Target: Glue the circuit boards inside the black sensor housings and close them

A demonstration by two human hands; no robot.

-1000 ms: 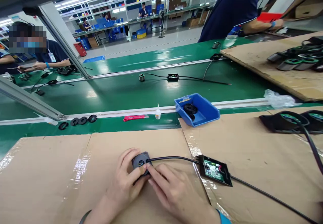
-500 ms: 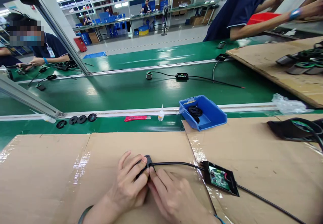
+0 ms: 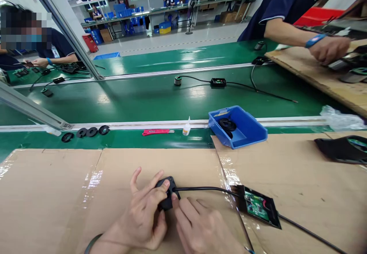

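Note:
My left hand (image 3: 146, 214) grips a small flat black part (image 3: 166, 205) with rounded corners, thumb and a finger pressed on it. The other left fingers are raised. My right hand (image 3: 200, 223) has its fingertips pinched at the part's right edge, just below where a black cable (image 3: 203, 188) enters it. That cable runs right to a black housing (image 3: 275, 219) with an exposed green circuit board (image 3: 258, 205). A second length of cable (image 3: 311, 233) leaves the housing toward the lower right. Fingers hide some of the part's face.
Brown cardboard (image 3: 57, 193) covers the bench. Beyond it lie black rings (image 3: 91, 131), a red utility knife (image 3: 158, 132), a small white bottle (image 3: 186, 128) and a blue bin (image 3: 252, 133) holding black rings. A co-worker's hand (image 3: 329, 49) is at the far-right board.
The black part has turned so more of its flat face shows between my hands. My left fingers have shifted. The view has moved slightly, and the co-worker's arm at right has come down to the board.

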